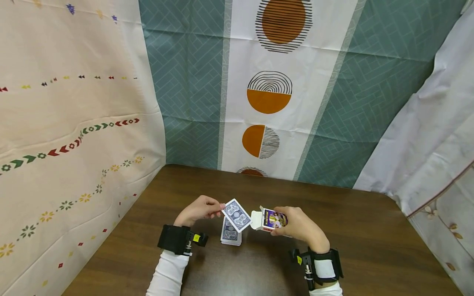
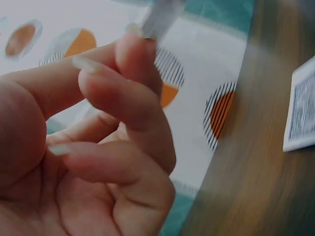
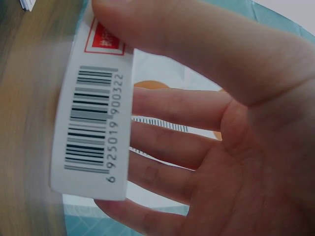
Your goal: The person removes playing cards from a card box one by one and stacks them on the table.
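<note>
My left hand (image 1: 201, 210) pinches a blue-backed playing card (image 1: 237, 215) by its corner, tilted above a stack of cards (image 1: 231, 233) on the table. In the left wrist view the thumb and index finger meet on the blurred card (image 2: 165, 19), and the other fingers are curled. My right hand (image 1: 298, 224) grips a card box (image 1: 273, 219) with a purple picture on its face. The box's white flap (image 1: 256, 220) is open and points at the held card. In the right wrist view the barcode side of the box (image 3: 91, 128) lies between thumb and fingers.
The brown wooden table (image 1: 355, 242) stretches around both hands. A teal and white curtain (image 1: 192, 82) hangs behind its far edge. Patterned cream cloth (image 1: 74, 164) hangs at the left, and white cloth (image 1: 426, 144) at the right.
</note>
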Demonstrator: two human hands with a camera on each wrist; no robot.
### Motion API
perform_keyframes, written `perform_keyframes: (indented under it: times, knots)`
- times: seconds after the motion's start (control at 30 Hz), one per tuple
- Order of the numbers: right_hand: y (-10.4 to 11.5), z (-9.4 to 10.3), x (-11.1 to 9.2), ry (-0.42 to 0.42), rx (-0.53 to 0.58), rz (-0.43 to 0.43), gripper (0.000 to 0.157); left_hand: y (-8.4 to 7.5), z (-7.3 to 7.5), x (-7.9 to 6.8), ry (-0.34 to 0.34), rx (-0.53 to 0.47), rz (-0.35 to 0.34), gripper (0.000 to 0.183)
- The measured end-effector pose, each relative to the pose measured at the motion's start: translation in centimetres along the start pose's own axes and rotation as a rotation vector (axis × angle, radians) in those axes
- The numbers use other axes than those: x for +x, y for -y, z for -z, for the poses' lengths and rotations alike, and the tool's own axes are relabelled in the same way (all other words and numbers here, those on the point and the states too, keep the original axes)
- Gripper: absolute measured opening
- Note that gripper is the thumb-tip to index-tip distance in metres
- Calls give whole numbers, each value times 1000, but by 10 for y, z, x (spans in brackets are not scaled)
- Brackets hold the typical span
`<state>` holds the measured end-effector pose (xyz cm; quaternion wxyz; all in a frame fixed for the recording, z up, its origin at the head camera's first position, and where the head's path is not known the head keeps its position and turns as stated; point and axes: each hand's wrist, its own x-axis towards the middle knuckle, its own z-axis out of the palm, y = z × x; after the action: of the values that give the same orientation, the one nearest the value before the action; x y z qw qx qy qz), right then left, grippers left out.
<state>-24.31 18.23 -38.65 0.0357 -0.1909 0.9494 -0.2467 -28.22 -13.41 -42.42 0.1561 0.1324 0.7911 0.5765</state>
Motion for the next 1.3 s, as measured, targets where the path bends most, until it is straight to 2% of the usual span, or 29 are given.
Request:
perform_keyframes:
  times: [0.13, 0.3, 0.43, 0.53, 0.67, 0.8, 0.93, 1.13, 1.23, 1.3]
  knots:
    - [-1, -1, 0, 4, 0, 3, 62, 11, 7, 3, -101, 20, 24, 31]
    - [0, -2, 1, 10, 9, -1, 62, 30, 8, 13, -133, 110, -52, 26]
    - [-1, -4, 2, 16, 10, 0, 61, 38, 2, 24, -110, 244, -103, 26]
    - [-1, -5, 2, 21, 8, 2, 61, 41, -3, 29, -50, 325, -112, 27]
    - [-2, -6, 3, 23, 6, -5, 62, 45, -4, 36, 46, 391, -152, 26]
    - [-2, -6, 3, 21, 3, -12, 63, 51, -5, 43, 66, 445, -185, 24]
    - [-1, -8, 4, 31, 6, -5, 62, 53, -6, 44, 19, 484, -181, 25]
    - [1, -8, 2, 29, 11, -5, 62, 52, -13, 44, -96, 544, -191, 32]
    - [1, -8, 2, 26, 8, -5, 62, 48, -18, 46, -157, 610, -166, 33]
    - [0, -7, 2, 24, 4, -4, 62, 46, -21, 48, -192, 640, -121, 33]
